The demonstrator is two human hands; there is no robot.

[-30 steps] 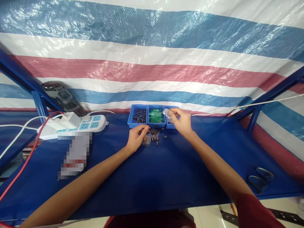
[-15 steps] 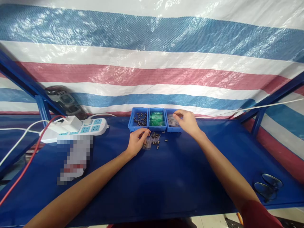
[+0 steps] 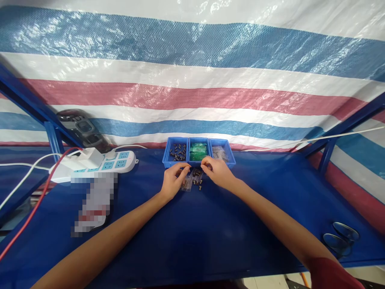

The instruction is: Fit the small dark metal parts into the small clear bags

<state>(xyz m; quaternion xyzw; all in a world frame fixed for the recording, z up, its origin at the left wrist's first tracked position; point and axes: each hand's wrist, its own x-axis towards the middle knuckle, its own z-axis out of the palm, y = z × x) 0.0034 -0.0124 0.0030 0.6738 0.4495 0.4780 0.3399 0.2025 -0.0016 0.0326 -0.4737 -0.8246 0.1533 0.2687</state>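
Observation:
My left hand (image 3: 173, 181) is closed in a pinch beside a small clear bag (image 3: 187, 183); what its fingertips hold is too small to make out. My right hand (image 3: 217, 170) is also pinched, in front of the middle bin, its contents hidden. Between and below the hands lie another bag with dark screws (image 3: 197, 173) and several loose screws (image 3: 200, 188). Behind them stand three joined blue bins: the left bin (image 3: 175, 163) has dark screws, the middle one green packets (image 3: 198, 151), the right one clear packets (image 3: 219, 153).
A white power strip (image 3: 128, 161) with plugs and cables is at the left on the blue table (image 3: 192, 233). A blurred-out object (image 3: 96, 202) lies below it. Eyeglasses (image 3: 339, 239) rest at the right edge. A striped sheet (image 3: 192, 96) hangs behind.
My right hand has moved left and slightly down, from the right bin to near the bags in front of the middle bin. My left hand has barely moved.

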